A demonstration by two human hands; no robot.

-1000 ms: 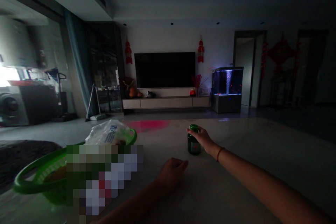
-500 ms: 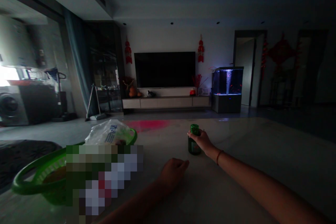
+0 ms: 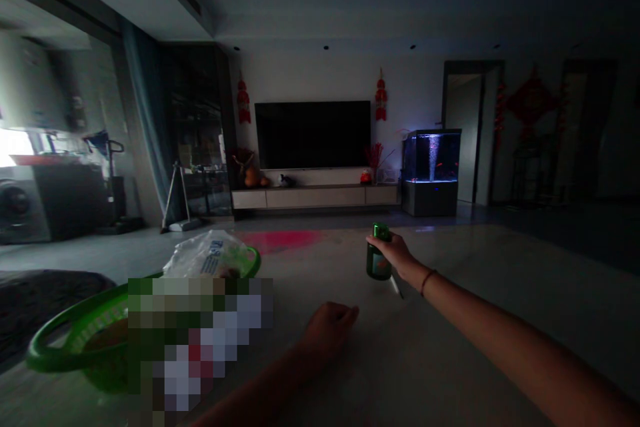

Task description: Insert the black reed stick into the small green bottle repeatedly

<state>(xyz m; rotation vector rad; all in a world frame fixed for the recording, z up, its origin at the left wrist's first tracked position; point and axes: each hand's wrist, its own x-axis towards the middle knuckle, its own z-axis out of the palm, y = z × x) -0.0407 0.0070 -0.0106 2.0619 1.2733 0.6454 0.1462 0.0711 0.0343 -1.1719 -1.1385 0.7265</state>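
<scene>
My right hand (image 3: 400,255) is wrapped round the upper part of a green bottle (image 3: 379,263) with a green cap, which stays upright. Whether its base touches the pale tabletop (image 3: 450,347) is hard to tell. A thin white stick-like thing, perhaps a pen (image 3: 397,287), shows just below and right of the bottle. My left hand (image 3: 330,328) rests on the tabletop, nearer to me and left of the bottle, with its fingers curled closed. Nothing can be seen in it, and the dim light hides the inside of the palm.
On the left stands a green plastic basket (image 3: 55,355) with a white plastic bag (image 3: 203,253) in it; pixelation covers part of both the basket and the area beside it. A pink patch (image 3: 283,240) lies along the table's far edge. Beyond are a television (image 3: 313,135) and a lit fish tank (image 3: 433,157).
My right hand has moved the green bottle a little away from me and to the right. The white stick-like thing has come into sight beside it. My left hand has stayed in place.
</scene>
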